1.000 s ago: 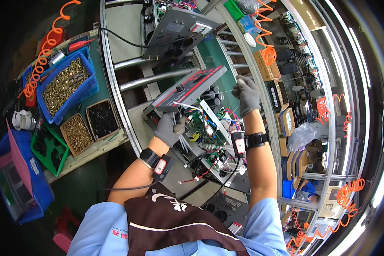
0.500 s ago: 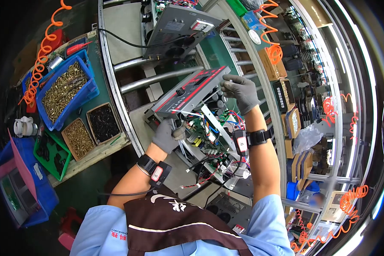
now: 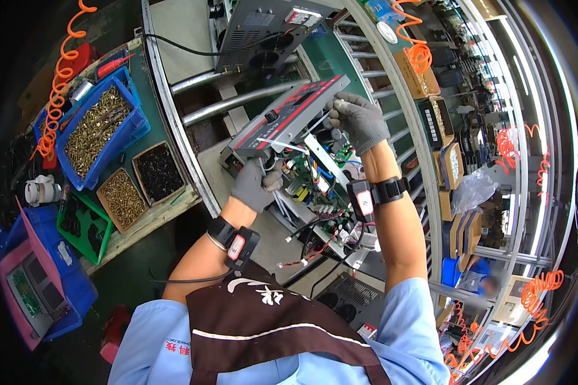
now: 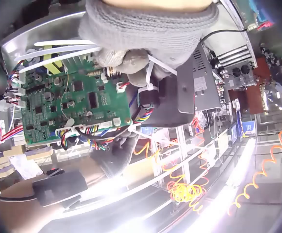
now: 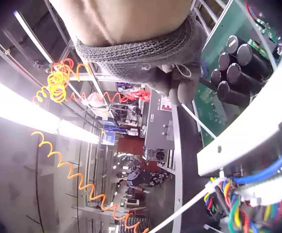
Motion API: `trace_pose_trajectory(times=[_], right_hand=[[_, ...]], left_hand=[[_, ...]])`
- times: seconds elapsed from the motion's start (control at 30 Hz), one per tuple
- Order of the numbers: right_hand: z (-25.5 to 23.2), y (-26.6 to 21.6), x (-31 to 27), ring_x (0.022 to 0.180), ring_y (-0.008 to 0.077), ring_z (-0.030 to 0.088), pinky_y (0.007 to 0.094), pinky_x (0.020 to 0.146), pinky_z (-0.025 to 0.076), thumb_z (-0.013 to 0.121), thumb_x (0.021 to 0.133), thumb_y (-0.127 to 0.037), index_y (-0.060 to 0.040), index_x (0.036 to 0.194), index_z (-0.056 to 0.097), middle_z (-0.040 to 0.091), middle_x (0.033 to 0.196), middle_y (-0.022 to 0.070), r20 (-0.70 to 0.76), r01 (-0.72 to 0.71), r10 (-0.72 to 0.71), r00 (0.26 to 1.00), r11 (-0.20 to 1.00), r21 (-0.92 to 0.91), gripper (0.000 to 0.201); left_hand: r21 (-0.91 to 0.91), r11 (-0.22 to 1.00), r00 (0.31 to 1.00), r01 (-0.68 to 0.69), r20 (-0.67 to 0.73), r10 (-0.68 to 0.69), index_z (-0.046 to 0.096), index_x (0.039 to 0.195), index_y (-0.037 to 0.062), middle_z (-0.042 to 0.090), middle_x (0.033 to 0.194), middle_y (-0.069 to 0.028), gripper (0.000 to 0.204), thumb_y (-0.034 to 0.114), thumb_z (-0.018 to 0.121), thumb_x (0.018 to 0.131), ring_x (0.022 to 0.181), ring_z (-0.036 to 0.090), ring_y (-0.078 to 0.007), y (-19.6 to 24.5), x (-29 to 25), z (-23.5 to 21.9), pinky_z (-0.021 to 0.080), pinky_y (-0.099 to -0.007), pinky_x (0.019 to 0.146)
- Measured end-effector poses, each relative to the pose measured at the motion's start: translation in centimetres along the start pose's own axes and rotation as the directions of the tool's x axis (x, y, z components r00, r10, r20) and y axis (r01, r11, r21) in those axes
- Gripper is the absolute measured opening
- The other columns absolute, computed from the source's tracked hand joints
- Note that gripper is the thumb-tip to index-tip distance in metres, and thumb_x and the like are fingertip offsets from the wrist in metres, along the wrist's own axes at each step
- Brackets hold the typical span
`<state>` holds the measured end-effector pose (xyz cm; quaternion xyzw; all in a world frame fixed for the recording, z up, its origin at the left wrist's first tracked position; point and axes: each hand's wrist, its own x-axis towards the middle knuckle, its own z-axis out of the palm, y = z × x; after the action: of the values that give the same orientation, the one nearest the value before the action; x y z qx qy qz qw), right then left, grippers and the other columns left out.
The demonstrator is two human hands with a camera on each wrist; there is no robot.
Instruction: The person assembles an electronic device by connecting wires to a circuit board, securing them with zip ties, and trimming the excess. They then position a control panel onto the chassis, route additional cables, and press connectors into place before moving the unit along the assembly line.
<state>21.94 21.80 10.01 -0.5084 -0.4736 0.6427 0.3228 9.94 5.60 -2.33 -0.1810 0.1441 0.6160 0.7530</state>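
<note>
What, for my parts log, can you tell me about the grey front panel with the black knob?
The front panel is a flat, grey, metal-looking piece with red stripes, a black knob and a dark window. It is tilted beside exposed circuit boards, face visible in the head view. The left hand is at one end, the right hand by the other; whether either touches it is unclear.

Factory floor, electronics assembly line — roller conveyor (image 3: 241, 108) with grey units (image 3: 253, 32) along it, one opened up, green circuit board (image 4: 90, 99) and wiring showing. Side bench (image 3: 157, 119) has a blue bin (image 3: 133, 109) of brass fittings (image 3: 96, 131) plus small black parts (image 3: 157, 172). Coiled orange hoses (image 3: 419, 59) hang around, strip lights (image 5: 34, 112) too — worker's in blue shirt (image 3: 151, 333), brown apron (image 3: 237, 350).
</note>
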Motion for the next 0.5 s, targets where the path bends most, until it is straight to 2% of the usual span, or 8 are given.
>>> trace_pose_trajectory(times=[0.03, 0.07, 0.1, 0.17, 0.23, 0.3, 0.4, 0.5], right_hand=[[0.1, 0.0, -0.2, 0.057, 0.0159, 0.058, 0.0243, 0.046, 0.048, 0.053, 0.080, 0.001, 0.0048, 0.096, 0.052, 0.061, 0.078, 0.0134, -0.005, -0.003, 0.003, 1.000, 1.000, 0.006, 0.016], [0.2, 0.0, -0.4, 0.056, 0.0157, 0.057, 0.0241, 0.044, 0.048, 0.053, 0.080, 0.001, 0.0044, 0.094, 0.052, 0.061, 0.078, 0.0138, -0.067, 0.002, -0.002, 0.998, 1.000, 0.004, 0.015], [0.1, 0.0, -0.7, 0.054, 0.0155, 0.057, 0.0239, 0.042, 0.047, 0.053, 0.080, 0.001, 0.0041, 0.093, 0.052, 0.061, 0.078, 0.0141, -0.130, 0.008, -0.008, 0.991, 1.000, 0.004, 0.014], [-0.5, 0.2, -0.8, 0.052, 0.0155, 0.056, 0.0233, 0.039, 0.045, 0.053, 0.080, 0.001, 0.0038, 0.093, 0.050, 0.060, 0.078, 0.0150, -0.135, -0.028, 0.029, 0.990, 1.000, 0.004, 0.013], [-1.1, 0.7, -0.5, 0.053, 0.0156, 0.056, 0.0234, 0.039, 0.045, 0.052, 0.081, 0.001, 0.0044, 0.097, 0.049, 0.060, 0.078, 0.0155, -0.191, -0.017, 0.037, 0.981, 0.994, 0.105, 0.017], [-1.2, 1.0, -0.2, 0.053, 0.0156, 0.056, 0.0234, 0.039, 0.045, 0.052, 0.081, 0.001, 0.0047, 0.099, 0.048, 0.060, 0.079, 0.0157, -0.215, -0.002, 0.039, 0.976, 0.985, 0.171, 0.019], [-1.4, 0.7, -0.2, 0.054, 0.0157, 0.057, 0.0233, 0.039, 0.046, 0.051, 0.081, 0.001, 0.0050, 0.101, 0.048, 0.060, 0.079, 0.0156, -0.245, 0.029, 0.011, 0.969, 0.987, 0.159, 0.021], [-1.1, 0.0, -0.3, 0.055, 0.0158, 0.057, 0.0231, 0.040, 0.047, 0.051, 0.081, 0.002, 0.0054, 0.103, 0.048, 0.060, 0.079, 0.0156, -0.261, 0.026, 0.019, 0.965, 0.985, 0.168, 0.022]], left_hand=[[-0.027, 1.000, 0.999, 0.011, -0.034, -0.012, 0.047, 0.082, 0.0053, 0.049, 0.060, -0.0074, 0.021, 0.025, 0.043, 0.089, 0.034, 0.028, -0.0084, 0.0, 0.1, 0.1, 0.024, -0.0205, 0.032], [-0.029, 0.997, 0.993, 0.065, 0.099, -0.062, 0.048, 0.082, 0.0056, 0.049, 0.060, -0.0071, 0.020, 0.025, 0.046, 0.087, 0.037, 0.032, -0.0084, 0.2, 0.4, -0.9, 0.024, -0.0205, 0.033], [-0.018, 0.997, 0.993, 0.073, 0.094, -0.071, 0.048, 0.082, 0.0056, 0.049, 0.060, -0.0071, 0.020, 0.025, 0.046, 0.087, 0.037, 0.032, -0.0084, 0.3, 0.3, -0.8, 0.024, -0.0205, 0.033], [0.030, 0.999, 0.999, 0.043, -0.014, -0.043, 0.048, 0.082, 0.0061, 0.048, 0.060, -0.0057, 0.019, 0.024, 0.047, 0.086, 0.042, 0.036, -0.0086, 0.6, 0.4, -0.2, 0.024, -0.0204, 0.033], [0.059, 0.998, 0.999, 0.038, -0.020, -0.037, 0.048, 0.080, 0.0084, 0.046, 0.059, -0.0045, 0.014, 0.021, 0.046, 0.086, 0.046, 0.037, -0.0088, 0.6, 0.1, -0.2, 0.023, -0.0203, 0.033], [0.104, 0.995, 0.990, 0.008, 0.142, -0.023, 0.047, 0.077, 0.0098, 0.043, 0.057, -0.0037, 0.013, 0.020, 0.044, 0.086, 0.042, 0.034, -0.0089, 0.8, -0.1, -0.4, 0.023, -0.0205, 0.033], [0.169, 0.984, 0.995, -0.058, 0.089, 0.043, 0.044, 0.074, 0.0106, 0.041, 0.056, -0.0035, 0.016, 0.021, 0.043, 0.086, 0.039, 0.030, -0.0090, 0.6, -0.6, 0.3, 0.022, -0.0212, 0.033], [0.171, 0.985, 0.993, -0.019, 0.119, -0.001, 0.043, 0.074, 0.0118, 0.038, 0.054, -0.0033, 0.018, 0.023, 0.041, 0.088, 0.036, 0.026, -0.0092, 0.8, -0.3, 0.3, 0.022, -0.0216, 0.033]])
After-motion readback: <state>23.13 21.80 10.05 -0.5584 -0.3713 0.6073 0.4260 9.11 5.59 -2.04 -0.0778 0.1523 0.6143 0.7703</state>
